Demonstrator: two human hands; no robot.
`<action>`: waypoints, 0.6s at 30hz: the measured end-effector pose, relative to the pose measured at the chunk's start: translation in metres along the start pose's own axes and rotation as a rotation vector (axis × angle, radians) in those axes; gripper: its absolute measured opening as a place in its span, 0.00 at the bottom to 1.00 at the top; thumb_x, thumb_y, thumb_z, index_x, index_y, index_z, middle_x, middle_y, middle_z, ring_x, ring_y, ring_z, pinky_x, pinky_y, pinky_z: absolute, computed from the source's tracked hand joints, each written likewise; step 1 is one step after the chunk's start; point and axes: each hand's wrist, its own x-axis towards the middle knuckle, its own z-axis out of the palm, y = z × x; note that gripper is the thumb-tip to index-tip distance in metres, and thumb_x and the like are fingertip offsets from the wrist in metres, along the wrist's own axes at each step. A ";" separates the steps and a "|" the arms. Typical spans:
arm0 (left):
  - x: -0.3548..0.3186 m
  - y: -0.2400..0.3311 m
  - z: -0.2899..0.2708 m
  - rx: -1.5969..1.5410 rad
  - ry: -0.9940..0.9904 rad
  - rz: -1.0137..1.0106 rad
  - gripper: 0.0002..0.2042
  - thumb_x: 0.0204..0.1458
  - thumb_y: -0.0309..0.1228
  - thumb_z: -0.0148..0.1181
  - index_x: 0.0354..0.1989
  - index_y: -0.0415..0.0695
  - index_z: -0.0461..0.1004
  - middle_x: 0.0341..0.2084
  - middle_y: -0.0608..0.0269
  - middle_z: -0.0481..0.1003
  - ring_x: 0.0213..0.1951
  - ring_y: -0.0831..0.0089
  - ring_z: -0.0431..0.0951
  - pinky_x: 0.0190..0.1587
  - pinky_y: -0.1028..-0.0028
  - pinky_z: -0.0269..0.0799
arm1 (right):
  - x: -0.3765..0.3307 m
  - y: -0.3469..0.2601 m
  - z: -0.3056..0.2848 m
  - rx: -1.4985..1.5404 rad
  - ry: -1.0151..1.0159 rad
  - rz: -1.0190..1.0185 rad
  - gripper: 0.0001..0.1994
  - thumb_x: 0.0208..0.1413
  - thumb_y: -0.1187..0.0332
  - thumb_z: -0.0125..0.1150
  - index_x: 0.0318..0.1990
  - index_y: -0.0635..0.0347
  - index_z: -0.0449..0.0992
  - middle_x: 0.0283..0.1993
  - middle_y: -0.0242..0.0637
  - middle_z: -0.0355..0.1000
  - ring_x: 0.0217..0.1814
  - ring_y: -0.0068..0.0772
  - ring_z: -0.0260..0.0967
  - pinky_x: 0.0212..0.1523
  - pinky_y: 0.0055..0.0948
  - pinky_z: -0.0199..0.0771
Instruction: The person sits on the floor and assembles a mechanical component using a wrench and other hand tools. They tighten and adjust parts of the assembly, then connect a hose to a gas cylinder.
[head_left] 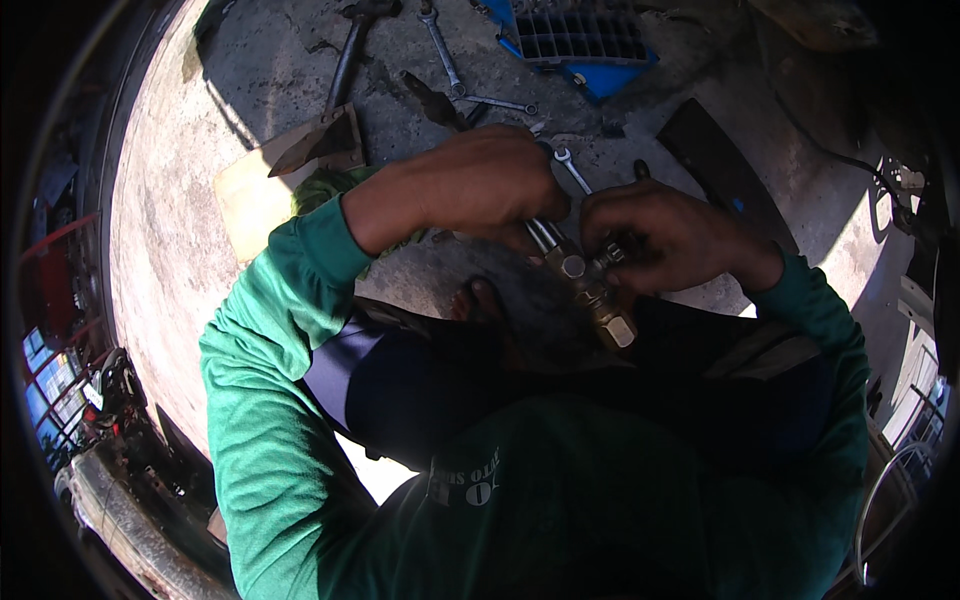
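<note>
Hands: the left hand [478, 180] and right hand [668, 238] meet at the centre, left one slightly farther from the person, both above the lap.
Fitting: a metal fitting [598, 300] sits between the two hands, its lower end sticking out toward the person, below the right hand.
Wrench in hand: a small wrench [572, 170] rises from between the hands, pointing away.
Ground beyond hands: two wrenches [443, 50] lie on the concrete floor [180, 200], with a long tool [345, 65] to their left.
Tray: a compartment tray [580, 40] lies farthest away, right of the wrenches.
Cardboard: a cardboard piece [250, 195] lies left of the left hand.
</note>
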 end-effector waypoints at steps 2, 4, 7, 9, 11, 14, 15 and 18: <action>0.000 0.000 0.000 -0.006 0.013 0.010 0.16 0.39 0.42 0.76 0.29 0.45 0.80 0.21 0.57 0.78 0.33 0.52 0.80 0.36 0.57 0.73 | 0.001 0.001 0.000 0.013 -0.005 -0.043 0.12 0.52 0.68 0.66 0.40 0.66 0.77 0.35 0.40 0.73 0.33 0.36 0.73 0.33 0.37 0.71; 0.001 0.000 0.000 -0.013 0.013 0.014 0.15 0.39 0.41 0.76 0.29 0.45 0.80 0.22 0.57 0.78 0.33 0.52 0.80 0.36 0.57 0.73 | 0.002 0.003 0.001 0.032 -0.017 -0.087 0.12 0.53 0.68 0.65 0.40 0.67 0.77 0.33 0.39 0.73 0.32 0.36 0.72 0.33 0.37 0.70; 0.002 0.000 0.003 -0.020 0.005 0.007 0.14 0.37 0.39 0.75 0.29 0.46 0.79 0.23 0.59 0.78 0.34 0.53 0.80 0.38 0.57 0.72 | 0.004 0.007 0.003 0.061 -0.055 -0.111 0.12 0.54 0.68 0.65 0.41 0.67 0.77 0.31 0.38 0.73 0.31 0.34 0.72 0.33 0.36 0.70; 0.001 0.002 0.005 -0.026 0.008 -0.007 0.14 0.33 0.36 0.75 0.27 0.47 0.77 0.23 0.63 0.78 0.36 0.55 0.79 0.43 0.59 0.70 | 0.005 0.009 0.003 0.080 -0.097 -0.070 0.12 0.55 0.67 0.65 0.42 0.67 0.77 0.30 0.38 0.73 0.31 0.33 0.72 0.32 0.36 0.70; 0.000 0.002 0.007 -0.020 0.019 -0.005 0.14 0.33 0.36 0.75 0.27 0.47 0.77 0.23 0.62 0.78 0.36 0.54 0.79 0.43 0.59 0.70 | 0.003 0.007 0.007 0.143 -0.031 0.042 0.12 0.55 0.67 0.66 0.42 0.66 0.77 0.30 0.36 0.74 0.31 0.30 0.73 0.32 0.35 0.70; 0.000 0.003 0.006 -0.003 0.002 -0.024 0.14 0.33 0.36 0.75 0.27 0.47 0.77 0.24 0.62 0.78 0.36 0.54 0.79 0.43 0.59 0.70 | 0.003 0.008 0.007 0.143 0.016 0.099 0.12 0.53 0.68 0.67 0.42 0.65 0.77 0.30 0.35 0.75 0.31 0.26 0.72 0.32 0.33 0.69; 0.001 0.003 0.004 0.005 -0.009 -0.033 0.14 0.33 0.36 0.75 0.27 0.47 0.78 0.24 0.62 0.79 0.36 0.54 0.79 0.43 0.58 0.71 | 0.003 0.009 0.007 0.126 0.024 0.101 0.12 0.52 0.68 0.68 0.42 0.64 0.77 0.30 0.34 0.75 0.31 0.25 0.72 0.31 0.32 0.69; 0.002 0.004 0.000 -0.003 -0.009 -0.068 0.14 0.33 0.36 0.75 0.28 0.46 0.78 0.24 0.61 0.78 0.36 0.53 0.79 0.42 0.57 0.71 | 0.001 0.012 0.006 0.073 0.106 -0.085 0.12 0.50 0.70 0.69 0.41 0.64 0.77 0.29 0.34 0.74 0.28 0.24 0.71 0.30 0.30 0.68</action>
